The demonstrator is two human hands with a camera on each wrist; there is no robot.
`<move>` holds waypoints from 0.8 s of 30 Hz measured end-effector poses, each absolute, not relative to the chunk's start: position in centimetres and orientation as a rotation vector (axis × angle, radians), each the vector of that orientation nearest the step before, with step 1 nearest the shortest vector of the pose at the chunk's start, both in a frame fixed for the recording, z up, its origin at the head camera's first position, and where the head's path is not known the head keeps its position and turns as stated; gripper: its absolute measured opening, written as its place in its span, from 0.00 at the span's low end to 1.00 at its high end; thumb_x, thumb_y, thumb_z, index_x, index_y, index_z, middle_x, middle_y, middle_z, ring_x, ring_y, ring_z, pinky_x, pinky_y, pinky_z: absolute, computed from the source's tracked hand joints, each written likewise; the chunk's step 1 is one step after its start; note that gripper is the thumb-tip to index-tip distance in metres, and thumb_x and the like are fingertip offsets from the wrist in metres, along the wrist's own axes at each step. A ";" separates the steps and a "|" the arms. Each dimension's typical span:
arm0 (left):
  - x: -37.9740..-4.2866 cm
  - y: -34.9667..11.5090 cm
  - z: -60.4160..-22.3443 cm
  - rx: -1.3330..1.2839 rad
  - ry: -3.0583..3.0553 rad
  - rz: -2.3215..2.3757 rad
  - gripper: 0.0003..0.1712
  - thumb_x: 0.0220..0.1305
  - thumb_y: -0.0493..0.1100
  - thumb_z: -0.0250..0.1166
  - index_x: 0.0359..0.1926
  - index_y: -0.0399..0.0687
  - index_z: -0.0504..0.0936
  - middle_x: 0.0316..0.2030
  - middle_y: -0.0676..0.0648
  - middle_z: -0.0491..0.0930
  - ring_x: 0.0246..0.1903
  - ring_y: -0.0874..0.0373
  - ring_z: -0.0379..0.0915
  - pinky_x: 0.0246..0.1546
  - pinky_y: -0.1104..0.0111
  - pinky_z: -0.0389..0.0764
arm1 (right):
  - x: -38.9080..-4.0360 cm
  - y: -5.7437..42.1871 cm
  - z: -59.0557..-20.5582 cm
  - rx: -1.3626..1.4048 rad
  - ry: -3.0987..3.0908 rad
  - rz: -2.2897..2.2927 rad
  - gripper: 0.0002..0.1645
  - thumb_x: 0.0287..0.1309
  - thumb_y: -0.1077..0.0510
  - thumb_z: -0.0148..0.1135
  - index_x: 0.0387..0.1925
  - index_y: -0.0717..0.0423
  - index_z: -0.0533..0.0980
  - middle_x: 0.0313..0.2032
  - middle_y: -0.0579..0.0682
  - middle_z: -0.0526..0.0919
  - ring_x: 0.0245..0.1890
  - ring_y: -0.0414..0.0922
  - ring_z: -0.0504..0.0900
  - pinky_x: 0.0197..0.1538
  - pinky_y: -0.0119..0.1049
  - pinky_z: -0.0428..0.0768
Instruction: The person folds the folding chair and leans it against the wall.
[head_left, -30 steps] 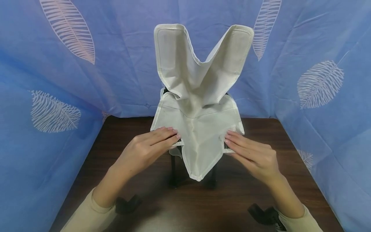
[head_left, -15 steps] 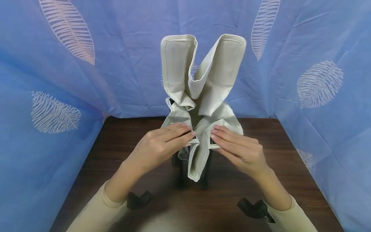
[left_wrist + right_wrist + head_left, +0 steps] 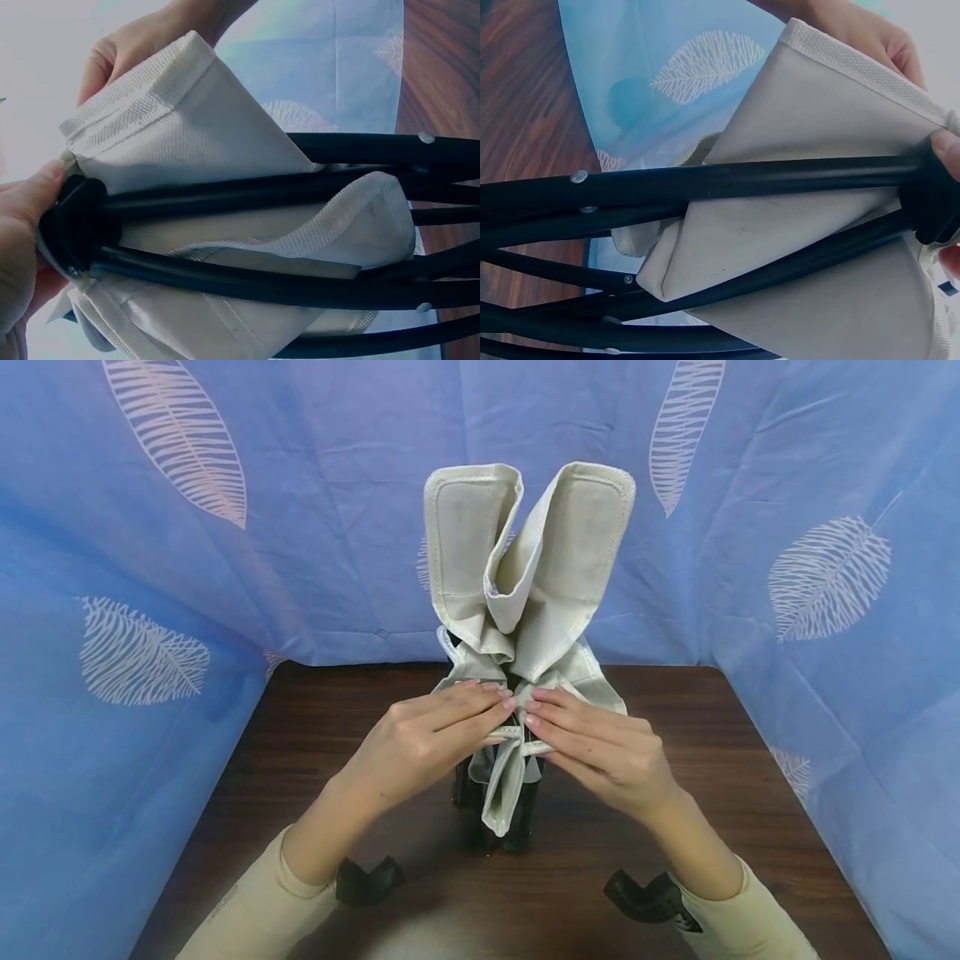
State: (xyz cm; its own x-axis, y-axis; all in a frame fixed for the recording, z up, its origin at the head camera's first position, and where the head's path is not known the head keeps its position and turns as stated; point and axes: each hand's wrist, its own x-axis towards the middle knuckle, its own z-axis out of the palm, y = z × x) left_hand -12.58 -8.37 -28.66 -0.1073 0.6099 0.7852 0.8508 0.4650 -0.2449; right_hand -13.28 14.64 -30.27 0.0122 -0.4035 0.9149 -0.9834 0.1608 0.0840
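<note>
A folding chair with pale canvas (image 3: 592,543) and black tubular legs (image 3: 225,277) stands partly folded in front of me. Its seat is creased into a narrow V, with the front flap (image 3: 506,793) hanging between my hands. My left hand (image 3: 423,739) grips one front corner of the seat, fingers over the top. In the left wrist view its thumb lies beside a black corner joint (image 3: 82,217). My right hand (image 3: 611,747) holds the opposite corner the same way, by another black joint (image 3: 926,199). The fingertips of both hands nearly meet above the fold.
The chair is over a dark wooden table (image 3: 315,727). Blue curtains (image 3: 337,510) with white leaf prints hang behind and at both sides. A black bent piece sits by each sleeve, one at the left wrist (image 3: 367,881) and one at the right (image 3: 641,897).
Both hands have moved toward each other, bringing the seat corners together. The canvas seat and backrest have narrowed from a wide spread into tight folds, and the backrest top has sunk lower in view.
</note>
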 end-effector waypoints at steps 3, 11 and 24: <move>-12.6 -8.3 -28.7 -1.244 -1.796 -0.349 0.16 0.70 0.44 0.58 0.51 0.41 0.84 0.47 0.46 0.86 0.49 0.56 0.83 0.57 0.68 0.79 | -13.2 14.6 -30.2 1.407 -1.529 0.816 0.12 0.61 0.63 0.63 0.37 0.71 0.84 0.45 0.62 0.85 0.56 0.49 0.81 0.61 0.39 0.78; -12.8 -8.1 -28.9 -1.265 -1.772 -0.466 0.14 0.65 0.43 0.65 0.48 0.42 0.86 0.45 0.47 0.87 0.48 0.55 0.84 0.56 0.68 0.79 | -13.4 14.7 -30.0 1.446 -1.518 0.824 0.13 0.62 0.63 0.62 0.44 0.68 0.82 0.54 0.55 0.81 0.58 0.48 0.80 0.61 0.36 0.78; -12.8 -7.8 -30.6 -1.277 -1.800 -0.729 0.15 0.68 0.41 0.60 0.49 0.37 0.84 0.48 0.42 0.85 0.52 0.50 0.80 0.63 0.59 0.75 | -12.7 13.8 -32.1 1.282 -1.532 0.986 0.15 0.63 0.63 0.62 0.38 0.76 0.82 0.50 0.59 0.84 0.57 0.51 0.81 0.64 0.45 0.75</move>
State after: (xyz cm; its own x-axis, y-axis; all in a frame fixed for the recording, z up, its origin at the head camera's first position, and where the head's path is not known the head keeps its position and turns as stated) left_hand -12.77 -7.81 -30.62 -0.1758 0.4882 0.8548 0.9454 0.3257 0.0084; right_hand -12.71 13.82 -32.06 -0.0778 -0.2868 0.9548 -0.9879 0.1512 -0.0351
